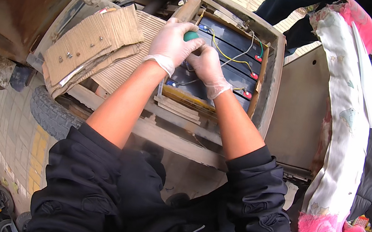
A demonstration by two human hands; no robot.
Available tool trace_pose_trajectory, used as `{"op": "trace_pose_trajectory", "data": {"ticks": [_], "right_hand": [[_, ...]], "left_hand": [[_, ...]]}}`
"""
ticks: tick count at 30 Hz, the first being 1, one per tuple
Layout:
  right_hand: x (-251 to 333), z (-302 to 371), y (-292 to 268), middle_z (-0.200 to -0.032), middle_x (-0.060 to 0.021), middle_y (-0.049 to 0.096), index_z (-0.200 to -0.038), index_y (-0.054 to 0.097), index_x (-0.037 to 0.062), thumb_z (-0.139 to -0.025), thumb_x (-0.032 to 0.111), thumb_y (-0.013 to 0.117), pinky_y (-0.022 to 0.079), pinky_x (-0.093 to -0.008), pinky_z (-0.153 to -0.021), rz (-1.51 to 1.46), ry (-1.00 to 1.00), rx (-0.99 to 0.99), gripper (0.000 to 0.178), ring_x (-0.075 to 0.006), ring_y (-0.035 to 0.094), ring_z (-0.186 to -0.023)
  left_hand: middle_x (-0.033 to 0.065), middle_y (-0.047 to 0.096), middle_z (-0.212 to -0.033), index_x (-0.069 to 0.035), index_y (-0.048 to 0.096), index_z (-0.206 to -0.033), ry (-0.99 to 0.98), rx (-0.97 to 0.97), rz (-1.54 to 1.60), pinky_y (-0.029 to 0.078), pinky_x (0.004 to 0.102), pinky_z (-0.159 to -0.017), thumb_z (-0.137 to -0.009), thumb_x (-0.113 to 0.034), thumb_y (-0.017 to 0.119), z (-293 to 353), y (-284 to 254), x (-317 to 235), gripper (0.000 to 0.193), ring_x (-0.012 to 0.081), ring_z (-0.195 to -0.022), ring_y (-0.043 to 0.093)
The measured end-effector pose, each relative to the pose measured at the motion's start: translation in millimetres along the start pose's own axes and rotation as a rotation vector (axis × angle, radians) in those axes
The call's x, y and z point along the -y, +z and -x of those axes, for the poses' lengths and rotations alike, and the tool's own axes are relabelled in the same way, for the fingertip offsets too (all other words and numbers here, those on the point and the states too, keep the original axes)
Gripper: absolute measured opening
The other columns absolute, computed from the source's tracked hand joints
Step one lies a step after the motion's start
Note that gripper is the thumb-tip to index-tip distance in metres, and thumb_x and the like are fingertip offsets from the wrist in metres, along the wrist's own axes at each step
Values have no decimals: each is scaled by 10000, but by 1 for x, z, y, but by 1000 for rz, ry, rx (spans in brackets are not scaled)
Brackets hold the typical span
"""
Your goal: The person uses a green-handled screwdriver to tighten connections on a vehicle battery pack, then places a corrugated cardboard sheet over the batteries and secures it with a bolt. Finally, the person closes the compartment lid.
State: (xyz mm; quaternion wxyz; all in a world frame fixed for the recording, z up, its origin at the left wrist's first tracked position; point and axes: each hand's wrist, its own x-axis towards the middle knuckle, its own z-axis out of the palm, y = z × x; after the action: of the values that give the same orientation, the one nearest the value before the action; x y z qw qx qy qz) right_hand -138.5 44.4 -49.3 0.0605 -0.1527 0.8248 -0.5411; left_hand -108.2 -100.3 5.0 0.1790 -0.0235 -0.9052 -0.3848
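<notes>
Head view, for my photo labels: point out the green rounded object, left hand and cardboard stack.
Green rounded object (190,36): head view, exposed part.
Left hand (173,42): head view, gloved back.
Cardboard stack (87,36): head view, upper face.

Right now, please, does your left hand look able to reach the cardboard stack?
Probably yes: the cardboard stack lies just left of the left hand, with nothing visibly blocking the way, though that hand might need to release the green object.
</notes>
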Motion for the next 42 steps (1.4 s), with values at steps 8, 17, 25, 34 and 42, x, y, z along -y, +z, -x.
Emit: {"op": "trace_pose_trajectory", "data": {"ticks": [8,17,25,34,42], "right_hand": [[-12,64,-67,-916,-92,707,-1041,738,-17,-827,89,757,529,-305,-783,310,170,-237,240,-171,663,-829],[-34,78,-38,-999,-189,700,-1031,767,55,-836,97,638,523,-457,-883,771,56,-216,237,-382,659,-974],[-34,97,-26,-948,-170,689,-994,779,71,-830,53,616,512,-470,-858,713,1,-190,232,-374,645,-946],[-34,106,-13,-908,-97,647,-988,787,120,-835,89,630,447,-472,-821,713,-25,-326,222,-322,601,-945],[-11,117,-3,-1016,-136,636,-1003,708,23,-829,273,680,421,-487,-820,959,-7,-253,305,-324,573,-1003]], "left_hand": [[175,617,-1312,-22,667,-1234,31,134,263,416,362,-1107,-936,-168,601,-5,5,14,339,312,-1269,576],[172,598,-1256,-67,687,-1238,40,-9,183,443,368,-1069,-899,-187,693,0,14,14,359,321,-1207,582],[159,613,-1243,-60,687,-1227,-78,8,59,470,351,-1038,-880,-187,712,2,8,9,370,313,-1152,619],[196,613,-1198,-107,684,-1259,111,-1,88,500,406,-984,-875,-241,700,4,11,7,407,369,-1116,621],[180,603,-1196,-100,662,-1301,198,19,73,471,389,-1017,-896,-221,661,2,16,2,422,346,-1134,609]]}}
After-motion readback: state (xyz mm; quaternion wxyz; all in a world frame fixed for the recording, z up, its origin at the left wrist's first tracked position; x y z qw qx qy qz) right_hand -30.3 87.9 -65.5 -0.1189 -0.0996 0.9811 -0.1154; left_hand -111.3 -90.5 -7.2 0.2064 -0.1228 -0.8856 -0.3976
